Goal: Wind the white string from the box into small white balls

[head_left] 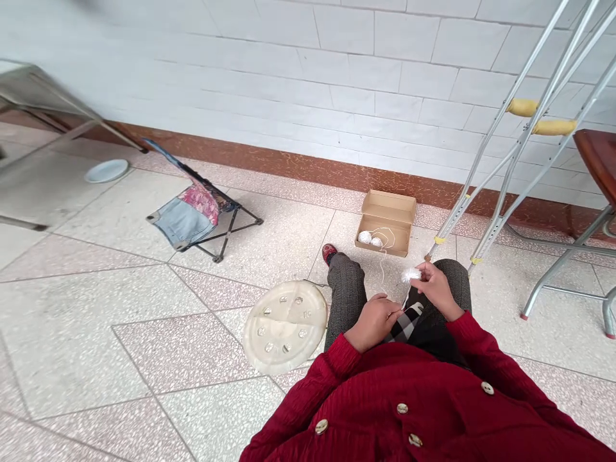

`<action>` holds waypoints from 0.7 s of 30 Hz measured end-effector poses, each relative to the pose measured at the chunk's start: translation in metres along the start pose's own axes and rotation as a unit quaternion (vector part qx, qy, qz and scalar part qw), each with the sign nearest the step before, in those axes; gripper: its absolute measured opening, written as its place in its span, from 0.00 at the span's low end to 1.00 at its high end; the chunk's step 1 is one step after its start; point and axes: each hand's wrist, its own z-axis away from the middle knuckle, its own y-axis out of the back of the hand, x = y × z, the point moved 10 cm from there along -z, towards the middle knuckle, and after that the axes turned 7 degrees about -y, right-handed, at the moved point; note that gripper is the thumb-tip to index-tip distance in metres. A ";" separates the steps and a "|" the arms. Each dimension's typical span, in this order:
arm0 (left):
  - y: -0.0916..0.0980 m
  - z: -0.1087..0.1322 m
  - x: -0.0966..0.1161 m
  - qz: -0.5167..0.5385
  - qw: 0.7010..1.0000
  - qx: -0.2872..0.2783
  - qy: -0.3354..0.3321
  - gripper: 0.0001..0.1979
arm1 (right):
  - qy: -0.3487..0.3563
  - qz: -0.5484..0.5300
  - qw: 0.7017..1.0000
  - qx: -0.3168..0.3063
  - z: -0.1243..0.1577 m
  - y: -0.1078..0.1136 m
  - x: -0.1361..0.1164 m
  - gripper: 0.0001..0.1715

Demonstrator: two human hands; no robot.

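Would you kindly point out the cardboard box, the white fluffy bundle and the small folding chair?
Cardboard box (389,206), head view: inside of its open lid.
White fluffy bundle (410,275), head view: middle of its tuft.
Small folding chair (187,222), head view: pale blue seat.

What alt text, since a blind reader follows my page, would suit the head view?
The right hand of a seated person holds a fluffy white tuft, the left hand close by. Ahead on the floor, an open cardboard box holds white balls; crutches stand at right, a folding chair at left.
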 end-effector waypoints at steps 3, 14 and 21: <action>0.016 0.000 0.004 -0.072 0.997 0.015 -0.017 0.14 | -0.003 0.077 0.995 -0.059 0.012 -0.019 0.029 0.13; 0.040 -0.016 -0.014 0.108 0.990 0.081 0.049 0.20 | -0.080 -0.255 0.944 -0.193 0.051 -0.030 -0.024 0.18; 0.010 -0.011 0.011 0.005 1.000 0.022 -0.001 0.17 | -0.010 -0.082 0.997 -0.007 0.006 -0.002 0.015 0.17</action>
